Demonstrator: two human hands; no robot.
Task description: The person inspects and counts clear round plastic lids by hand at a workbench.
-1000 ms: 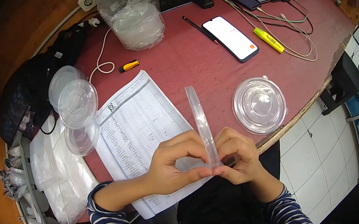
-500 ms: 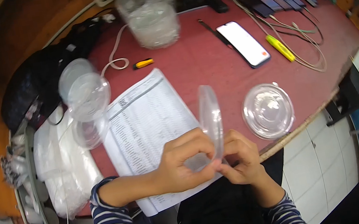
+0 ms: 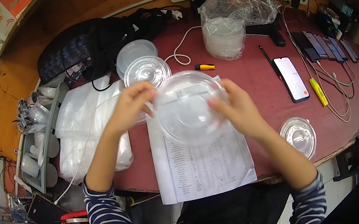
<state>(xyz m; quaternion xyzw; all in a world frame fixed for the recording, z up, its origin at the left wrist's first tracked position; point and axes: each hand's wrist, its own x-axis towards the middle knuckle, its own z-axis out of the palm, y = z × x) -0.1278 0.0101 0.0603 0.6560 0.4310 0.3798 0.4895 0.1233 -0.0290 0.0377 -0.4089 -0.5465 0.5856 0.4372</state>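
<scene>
A round clear plastic lid, blurred by motion, is held over the printed sheet. My right hand grips its right side, the thumb lying across the top. At the lid's left rim is my left hand, its fingers bent and apart; whether they touch the rim is hard to tell. Just behind my left hand, another clear lid sits by a stack of round plastic containers. One more clear lid rests at the table's right front edge.
White plastic bags lie left, beside a grey rack. A wrapped container stack stands at the back. To the right are a lit phone, a yellow highlighter, cables and several phones. An orange-black cutter lies mid-table.
The lid has turned from edge-on to face up and moved farther over the sheet. My hands have spread from close together to either side of it. The view has shifted left.
</scene>
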